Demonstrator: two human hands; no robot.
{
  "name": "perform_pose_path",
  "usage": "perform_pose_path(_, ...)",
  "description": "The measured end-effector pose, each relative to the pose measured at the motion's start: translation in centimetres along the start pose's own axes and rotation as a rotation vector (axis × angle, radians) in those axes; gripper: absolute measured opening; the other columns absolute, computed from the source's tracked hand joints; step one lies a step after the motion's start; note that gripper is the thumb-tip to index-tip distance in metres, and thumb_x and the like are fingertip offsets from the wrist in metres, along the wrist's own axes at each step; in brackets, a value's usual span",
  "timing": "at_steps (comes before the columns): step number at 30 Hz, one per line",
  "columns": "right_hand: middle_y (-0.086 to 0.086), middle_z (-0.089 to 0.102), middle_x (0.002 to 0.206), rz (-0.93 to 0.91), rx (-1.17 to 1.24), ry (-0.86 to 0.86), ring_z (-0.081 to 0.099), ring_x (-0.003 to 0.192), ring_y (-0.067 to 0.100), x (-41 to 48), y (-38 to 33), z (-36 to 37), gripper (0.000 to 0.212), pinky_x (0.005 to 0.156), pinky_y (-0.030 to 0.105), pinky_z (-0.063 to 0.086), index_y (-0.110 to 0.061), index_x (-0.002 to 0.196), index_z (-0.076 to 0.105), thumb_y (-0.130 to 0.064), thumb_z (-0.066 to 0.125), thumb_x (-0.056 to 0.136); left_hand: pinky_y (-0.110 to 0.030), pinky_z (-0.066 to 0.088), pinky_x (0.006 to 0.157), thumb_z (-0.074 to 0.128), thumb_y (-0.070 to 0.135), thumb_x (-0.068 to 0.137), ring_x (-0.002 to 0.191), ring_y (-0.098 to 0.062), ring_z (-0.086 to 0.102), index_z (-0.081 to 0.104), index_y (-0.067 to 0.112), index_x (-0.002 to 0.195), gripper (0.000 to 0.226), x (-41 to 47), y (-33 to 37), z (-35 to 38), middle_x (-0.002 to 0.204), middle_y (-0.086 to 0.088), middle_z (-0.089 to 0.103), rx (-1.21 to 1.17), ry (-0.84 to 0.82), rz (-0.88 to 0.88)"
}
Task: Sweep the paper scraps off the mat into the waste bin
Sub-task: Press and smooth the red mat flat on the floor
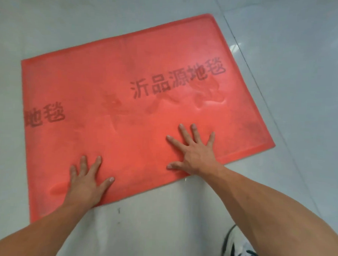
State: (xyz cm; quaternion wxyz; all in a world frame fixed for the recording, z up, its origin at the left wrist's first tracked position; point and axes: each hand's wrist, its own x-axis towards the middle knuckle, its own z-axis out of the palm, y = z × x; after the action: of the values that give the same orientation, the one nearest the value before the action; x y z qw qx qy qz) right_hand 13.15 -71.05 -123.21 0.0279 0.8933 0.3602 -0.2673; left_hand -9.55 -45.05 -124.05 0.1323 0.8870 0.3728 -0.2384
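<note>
The mat lies on the floor (no scraps or bin visible); both hands, left and right, press flat, fingers spread, holding nothing. Best smooth outward evenly.

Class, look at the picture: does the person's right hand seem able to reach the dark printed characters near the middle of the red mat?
Probably yes. The right hand lies flat on the red mat, just short of the printed characters, with only bare mat between.
</note>
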Motion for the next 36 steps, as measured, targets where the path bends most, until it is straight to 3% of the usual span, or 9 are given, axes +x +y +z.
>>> perform_pose_path(7,-0.011,-0.027,0.159,0.156,0.057,0.003,-0.025,0.146,0.026,-1.5,5.6,-0.1,0.102,0.102,0.078,-0.005,-0.063,0.142,-0.011,-0.095,0.039,0.060,-0.039,-0.008,0.120,0.058,0.061,0.085,0.150,-0.038,-0.002,0.018,0.030,0.156,0.087,0.2,-0.3,0.2,0.162,-0.021,0.002,0.017,0.008,0.002)
perform_pose_path(15,-0.010,-0.029,0.159,0.177,0.089,-0.003,-0.026,0.146,0.025,-1.7,6.4,0.1,0.104,0.103,0.078,-0.007,-0.061,0.143,-0.011,-0.094,0.043,0.060,-0.039,-0.005,0.120,0.060,0.059,0.084,0.149,-0.039,-0.002,0.019,0.033,0.155,0.086,0.1,-0.3,0.1,0.163,-0.019,0.002,-0.004,0.012,-0.008)
perform_pose_path(24,-0.008,-0.034,0.156,0.323,0.149,-0.045,-0.029,0.145,0.025,-3.1,10.4,-0.1,0.114,0.103,0.079,-0.002,-0.059,0.142,-0.019,-0.094,0.048,0.056,-0.041,-0.002,0.121,0.062,0.057,0.085,0.149,-0.042,-0.001,0.020,0.032,0.155,0.086,0.0,-0.1,0.0,0.163,-0.017,0.002,-0.004,-0.010,-0.039)
perform_pose_path(27,-0.008,-0.036,0.155,0.347,0.159,-0.064,-0.029,0.145,0.025,-3.4,11.2,-0.2,0.116,0.103,0.079,0.001,-0.057,0.142,-0.021,-0.093,0.050,0.057,-0.045,0.005,0.121,0.058,0.060,0.086,0.149,-0.040,0.000,0.017,0.033,0.156,0.085,-0.4,0.8,-0.8,0.164,-0.014,0.000,0.032,-0.043,-0.070)
perform_pose_path(29,-0.007,-0.036,0.155,0.346,0.158,-0.072,-0.029,0.145,0.025,-3.4,11.2,-0.3,0.117,0.103,0.079,0.001,-0.057,0.143,-0.021,-0.092,0.051,0.058,-0.055,0.018,0.117,0.053,0.062,0.086,0.150,-0.033,0.001,0.018,0.030,0.155,0.084,-0.9,2.2,-1.6,0.165,-0.007,0.000,0.123,-0.044,-0.087)
perform_pose_path(32,-0.007,-0.037,0.155,0.351,0.165,-0.067,-0.030,0.145,0.025,-3.4,11.0,-0.2,0.117,0.103,0.080,0.002,-0.056,0.143,-0.021,-0.091,0.052,0.059,-0.055,0.021,0.115,0.053,0.056,0.086,0.151,-0.026,0.004,0.026,0.025,0.152,0.078,-1.1,7.0,-2.5,0.165,-0.003,0.004,0.188,0.084,0.123)
perform_pose_path(36,-0.006,-0.037,0.155,0.349,0.170,-0.077,-0.031,0.144,0.026,-3.3,10.9,-0.2,0.115,0.103,0.080,0.000,-0.056,0.143,-0.022,-0.089,0.052,0.061,-0.050,0.016,0.119,0.045,0.055,0.091,0.152,-0.023,0.001,0.009,0.042,0.154,0.073,-0.8,18.5,-1.9,0.165,0.004,-0.003,0.144,0.062,0.496)
